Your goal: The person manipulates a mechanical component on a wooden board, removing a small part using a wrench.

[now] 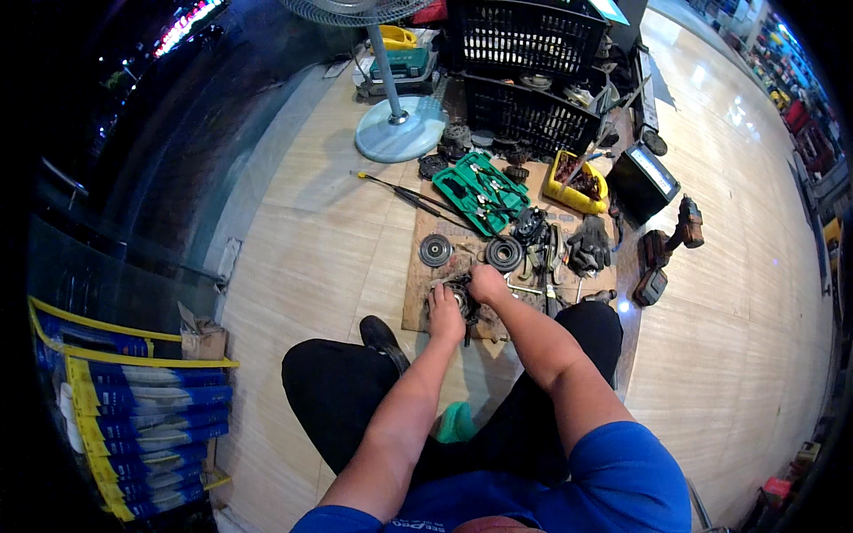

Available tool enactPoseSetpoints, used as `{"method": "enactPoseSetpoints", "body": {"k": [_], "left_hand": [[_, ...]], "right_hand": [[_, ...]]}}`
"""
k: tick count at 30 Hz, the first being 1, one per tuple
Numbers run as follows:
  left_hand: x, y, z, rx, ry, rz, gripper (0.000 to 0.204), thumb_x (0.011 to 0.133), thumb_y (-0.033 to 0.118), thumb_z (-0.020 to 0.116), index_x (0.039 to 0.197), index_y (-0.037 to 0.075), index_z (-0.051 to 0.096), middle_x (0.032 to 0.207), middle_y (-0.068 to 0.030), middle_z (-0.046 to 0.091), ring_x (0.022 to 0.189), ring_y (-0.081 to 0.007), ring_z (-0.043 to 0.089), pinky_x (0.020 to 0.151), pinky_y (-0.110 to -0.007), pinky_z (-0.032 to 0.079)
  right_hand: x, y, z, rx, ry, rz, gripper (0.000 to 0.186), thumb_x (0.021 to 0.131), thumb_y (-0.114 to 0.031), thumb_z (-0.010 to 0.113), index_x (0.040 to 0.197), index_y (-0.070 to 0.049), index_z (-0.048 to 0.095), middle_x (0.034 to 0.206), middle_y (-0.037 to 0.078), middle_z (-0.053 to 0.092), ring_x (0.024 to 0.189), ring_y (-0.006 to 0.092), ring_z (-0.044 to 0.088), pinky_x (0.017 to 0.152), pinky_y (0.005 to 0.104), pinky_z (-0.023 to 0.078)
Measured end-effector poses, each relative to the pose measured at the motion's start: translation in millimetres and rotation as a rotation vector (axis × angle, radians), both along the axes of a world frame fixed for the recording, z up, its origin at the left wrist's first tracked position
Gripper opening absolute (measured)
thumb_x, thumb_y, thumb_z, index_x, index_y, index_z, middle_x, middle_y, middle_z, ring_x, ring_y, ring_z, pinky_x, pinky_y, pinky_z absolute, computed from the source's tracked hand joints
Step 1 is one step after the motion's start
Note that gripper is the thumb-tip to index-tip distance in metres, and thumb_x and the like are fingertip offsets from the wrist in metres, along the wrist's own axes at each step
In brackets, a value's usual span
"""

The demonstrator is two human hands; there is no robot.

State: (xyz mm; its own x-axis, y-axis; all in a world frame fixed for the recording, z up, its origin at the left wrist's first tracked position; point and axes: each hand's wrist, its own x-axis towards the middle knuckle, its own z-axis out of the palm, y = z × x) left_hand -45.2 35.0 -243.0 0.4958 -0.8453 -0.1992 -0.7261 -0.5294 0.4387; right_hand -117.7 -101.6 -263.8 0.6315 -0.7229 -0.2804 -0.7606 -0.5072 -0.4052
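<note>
A dark, greasy round machine part sits on the cardboard between my knees. My left hand grips its left side, fingers laid over its edge. At its upper right my right hand is closed in a fist; what the fingers hold is hidden. Just above lie a dark pulley wheel and, to the left, a flat round disc. A silver wrench-like bar lies right of my right hand. Dark work gloves rest farther right, near several loose hand tools.
Beyond the parts are an open green tool case, a yellow tray of small pieces, a black battery-like box and a cordless impact driver. Black crates and a fan base stand behind; a packaged-goods rack stands left.
</note>
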Motion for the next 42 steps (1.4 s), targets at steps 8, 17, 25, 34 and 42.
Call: {"method": "enactPoseSetpoints", "body": {"k": [8, 17, 25, 34, 42], "left_hand": [[7, 5, -17, -0.002, -0.053, 0.006, 0.08, 0.068, 0.005, 0.081, 0.136, -0.002, 0.04, 0.151, -0.0192, 0.032, 0.132, -0.0398, 0.039, 0.108, -0.043, 0.039], [7, 7, -11, -0.024, -0.076, -0.01, 0.079, 0.068, 0.003, 0.08, 0.136, -0.002, 0.04, 0.149, -0.0192, 0.032, 0.129, -0.0386, 0.043, 0.103, -0.043, 0.043], [5, 2, -3, 0.004, -0.004, -0.003, 0.072, 0.073, 0.003, 0.075, 0.136, 0.0, 0.041, 0.152, -0.0171, 0.03, 0.137, -0.0391, 0.033, 0.111, -0.042, 0.037], [-1, 1, 8, -0.007, -0.006, -0.005, 0.076, 0.069, 0.006, 0.081, 0.133, -0.001, 0.041, 0.149, -0.0198, 0.033, 0.131, -0.0388, 0.04, 0.106, -0.043, 0.041], [2, 0, -8, -0.013, -0.069, -0.007, 0.078, 0.067, 0.005, 0.082, 0.133, -0.001, 0.041, 0.149, -0.0193, 0.034, 0.132, -0.038, 0.04, 0.106, -0.043, 0.041]], "right_hand": [[6, 7, 1, 0.044, -0.017, -0.085, 0.027, 0.079, -0.022, 0.068, 0.094, 0.0, 0.069, 0.098, 0.023, 0.069, 0.097, 0.0377, 0.066, 0.086, 0.0467, 0.053], [6, 10, 4, 0.066, -0.006, -0.113, 0.026, 0.079, -0.02, 0.069, 0.096, -0.001, 0.069, 0.101, 0.022, 0.068, 0.098, 0.0372, 0.065, 0.087, 0.0468, 0.052], [4, 3, -16, 0.005, -0.045, -0.032, 0.028, 0.081, -0.026, 0.069, 0.096, -0.002, 0.069, 0.1, 0.022, 0.069, 0.097, 0.0376, 0.065, 0.087, 0.0474, 0.052], [3, 2, -9, 0.054, -0.001, -0.102, 0.028, 0.08, -0.024, 0.068, 0.096, -0.001, 0.069, 0.101, 0.022, 0.069, 0.098, 0.0369, 0.066, 0.086, 0.0461, 0.053], [3, 4, 4, 0.059, 0.021, -0.11, 0.024, 0.08, -0.019, 0.061, 0.093, -0.001, 0.071, 0.102, 0.022, 0.069, 0.099, 0.0361, 0.066, 0.087, 0.0452, 0.053]]}}
